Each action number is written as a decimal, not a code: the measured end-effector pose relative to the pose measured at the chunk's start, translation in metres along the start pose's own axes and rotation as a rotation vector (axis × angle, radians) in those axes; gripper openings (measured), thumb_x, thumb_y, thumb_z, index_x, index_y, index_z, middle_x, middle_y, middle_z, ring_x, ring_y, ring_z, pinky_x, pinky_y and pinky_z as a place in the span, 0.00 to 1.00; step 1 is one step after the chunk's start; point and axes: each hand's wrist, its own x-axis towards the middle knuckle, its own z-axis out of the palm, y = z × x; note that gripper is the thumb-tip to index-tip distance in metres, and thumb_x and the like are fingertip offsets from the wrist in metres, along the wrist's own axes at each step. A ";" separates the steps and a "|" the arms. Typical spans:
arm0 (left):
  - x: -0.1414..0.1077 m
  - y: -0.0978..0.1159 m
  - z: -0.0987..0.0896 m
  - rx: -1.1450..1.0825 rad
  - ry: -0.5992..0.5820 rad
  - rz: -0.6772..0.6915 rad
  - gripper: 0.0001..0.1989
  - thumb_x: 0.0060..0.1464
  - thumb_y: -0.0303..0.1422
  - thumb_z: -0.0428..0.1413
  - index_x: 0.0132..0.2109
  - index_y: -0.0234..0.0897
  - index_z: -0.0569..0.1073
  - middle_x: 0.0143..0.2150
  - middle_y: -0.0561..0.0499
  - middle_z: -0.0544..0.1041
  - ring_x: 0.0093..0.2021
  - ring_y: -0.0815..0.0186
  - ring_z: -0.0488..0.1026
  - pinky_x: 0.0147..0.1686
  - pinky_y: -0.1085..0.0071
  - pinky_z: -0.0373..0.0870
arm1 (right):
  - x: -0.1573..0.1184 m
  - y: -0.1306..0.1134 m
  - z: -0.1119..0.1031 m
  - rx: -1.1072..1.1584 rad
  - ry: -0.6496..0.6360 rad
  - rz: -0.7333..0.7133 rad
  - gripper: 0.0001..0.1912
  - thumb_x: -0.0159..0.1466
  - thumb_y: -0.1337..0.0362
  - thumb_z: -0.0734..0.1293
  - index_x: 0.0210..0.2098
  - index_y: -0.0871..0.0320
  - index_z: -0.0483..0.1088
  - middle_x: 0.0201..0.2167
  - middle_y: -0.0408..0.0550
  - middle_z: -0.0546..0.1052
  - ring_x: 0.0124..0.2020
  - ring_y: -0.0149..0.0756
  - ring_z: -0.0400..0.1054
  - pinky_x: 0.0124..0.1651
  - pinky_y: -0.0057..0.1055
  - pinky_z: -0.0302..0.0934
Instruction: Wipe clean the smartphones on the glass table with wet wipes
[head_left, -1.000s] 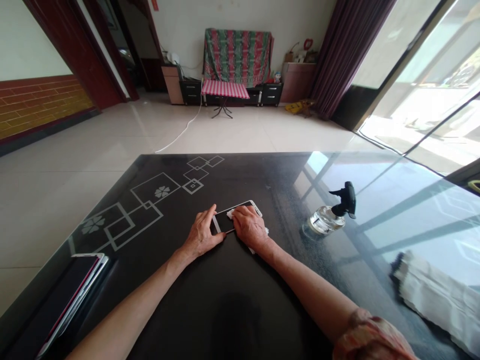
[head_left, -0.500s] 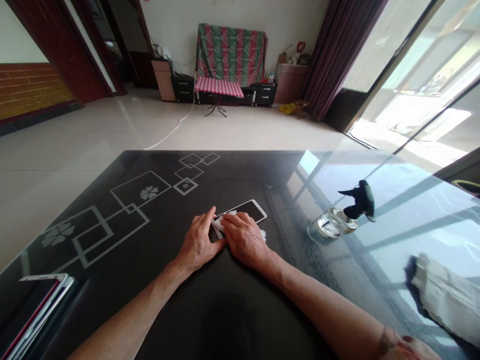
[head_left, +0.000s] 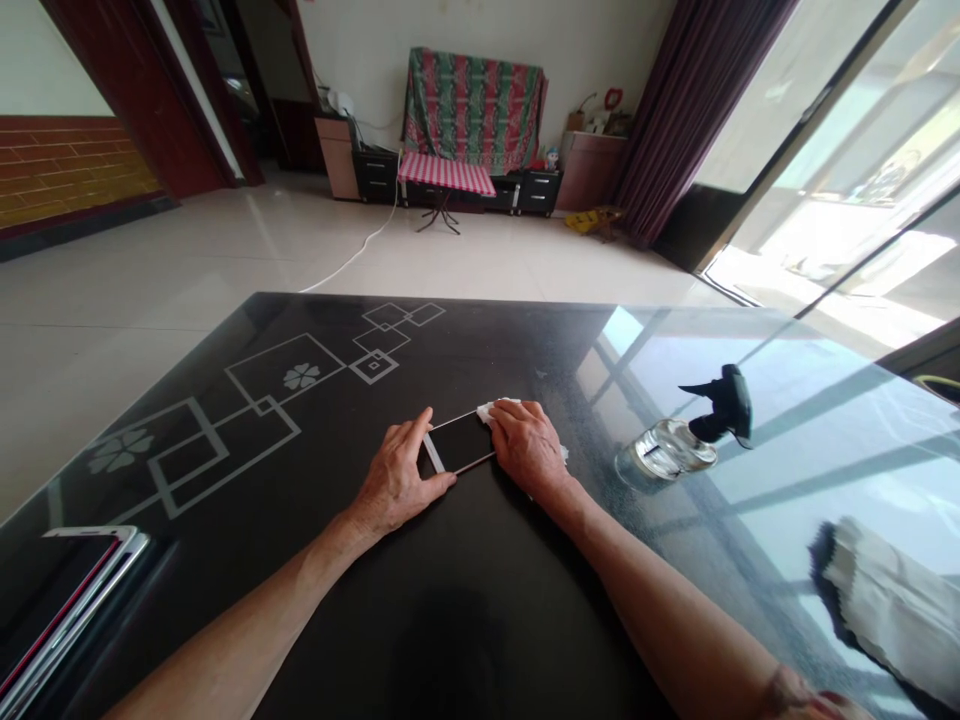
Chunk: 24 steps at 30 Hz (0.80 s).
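A white-framed smartphone [head_left: 461, 444] lies screen up on the dark glossy table. My left hand [head_left: 397, 473] grips its near-left end, thumb on the lower edge and fingers on the upper one. Over the phone's right end, my right hand [head_left: 529, 445] presses down a crumpled white tissue [head_left: 487, 410]. Most of the tissue is hidden under the fingers, with bits poking out at the upper left and on the right. The right end of the phone is covered by that hand.
To the right stands a clear spray bottle [head_left: 667, 448] with a black trigger head. A folded whitish cloth [head_left: 892, 600] lies at the right edge. Stacked phones or tablets [head_left: 90, 600] rest at the lower left. The table [head_left: 337, 570] has grey square and flower patterns.
My right hand has slid with the tissue from the phone's left part to its right end, uncovering the screen's left side. My left hand stays on the phone. The camera view has shifted slightly.
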 end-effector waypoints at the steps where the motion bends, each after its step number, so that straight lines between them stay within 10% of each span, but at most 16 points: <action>1: 0.000 0.000 0.001 0.005 0.006 0.002 0.43 0.42 0.35 0.65 0.65 0.36 0.59 0.52 0.43 0.74 0.51 0.54 0.69 0.53 0.56 0.68 | -0.001 -0.004 0.000 0.003 -0.013 -0.027 0.14 0.69 0.65 0.58 0.45 0.54 0.75 0.50 0.49 0.76 0.50 0.41 0.66 0.56 0.39 0.57; 10: 0.000 -0.002 0.003 0.018 0.053 0.050 0.39 0.43 0.32 0.63 0.63 0.33 0.60 0.49 0.43 0.75 0.49 0.55 0.70 0.51 0.57 0.70 | -0.011 -0.049 0.001 0.081 -0.159 -0.274 0.14 0.69 0.66 0.58 0.48 0.55 0.72 0.54 0.47 0.74 0.48 0.39 0.64 0.54 0.35 0.59; 24: 0.000 0.003 -0.001 -0.007 -0.015 -0.017 0.43 0.42 0.34 0.66 0.64 0.31 0.59 0.53 0.42 0.73 0.53 0.54 0.67 0.55 0.57 0.67 | -0.005 -0.016 0.000 -0.026 -0.023 -0.110 0.12 0.69 0.67 0.58 0.42 0.56 0.74 0.50 0.51 0.76 0.48 0.42 0.67 0.55 0.39 0.59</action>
